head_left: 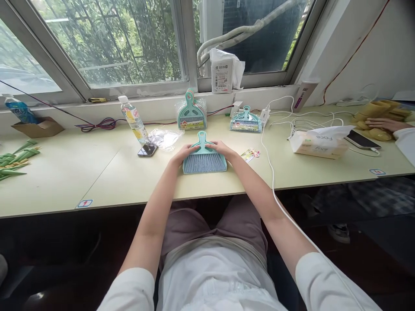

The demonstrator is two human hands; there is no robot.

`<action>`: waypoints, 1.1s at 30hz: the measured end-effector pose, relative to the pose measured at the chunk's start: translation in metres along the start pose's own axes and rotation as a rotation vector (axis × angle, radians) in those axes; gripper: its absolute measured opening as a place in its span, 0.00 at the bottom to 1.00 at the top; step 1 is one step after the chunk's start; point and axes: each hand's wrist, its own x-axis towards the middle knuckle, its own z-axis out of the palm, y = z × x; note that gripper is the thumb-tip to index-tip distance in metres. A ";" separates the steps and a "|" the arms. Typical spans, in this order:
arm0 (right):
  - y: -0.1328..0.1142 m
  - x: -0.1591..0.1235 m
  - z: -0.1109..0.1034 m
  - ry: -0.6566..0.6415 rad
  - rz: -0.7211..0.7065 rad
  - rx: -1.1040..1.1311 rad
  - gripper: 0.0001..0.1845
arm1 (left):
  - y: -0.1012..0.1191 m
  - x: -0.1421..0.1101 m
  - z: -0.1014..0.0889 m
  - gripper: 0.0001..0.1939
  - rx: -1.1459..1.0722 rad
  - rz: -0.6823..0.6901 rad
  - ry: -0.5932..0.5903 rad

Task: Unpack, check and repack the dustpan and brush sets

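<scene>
A small teal brush-and-dustpan set (205, 162) with grey-blue bristles lies near the front of the table, its handle pointing to the window. My left hand (185, 153) grips its left side, the thumb laid over the top. On the right side my right hand (223, 150) holds it the same way. Behind it stands a stack of similar teal sets (192, 113) in clear wrap. Another packaged set (246, 120) lies to the back right. A printed card (249, 154) is just right of my right hand, and a crumpled clear plastic bag (165, 138) is to the left.
A drink bottle (133, 120) and a phone (148, 149) stand left of centre. A white cable (270, 166) runs over the table's front edge near my right arm. To the right are a tissue pack (319, 144) and another person's hand (384, 124). Green woven leaves (19, 160) lie far left.
</scene>
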 end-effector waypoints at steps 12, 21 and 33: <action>0.002 0.004 -0.002 0.061 0.028 -0.005 0.11 | 0.001 -0.001 0.004 0.21 -0.024 0.030 -0.016; 0.000 0.004 -0.004 0.117 0.045 -0.036 0.11 | 0.004 -0.005 0.009 0.16 -0.035 0.057 0.048; -0.002 0.003 -0.002 0.141 0.026 -0.053 0.14 | 0.003 -0.002 0.008 0.16 -0.108 0.048 0.093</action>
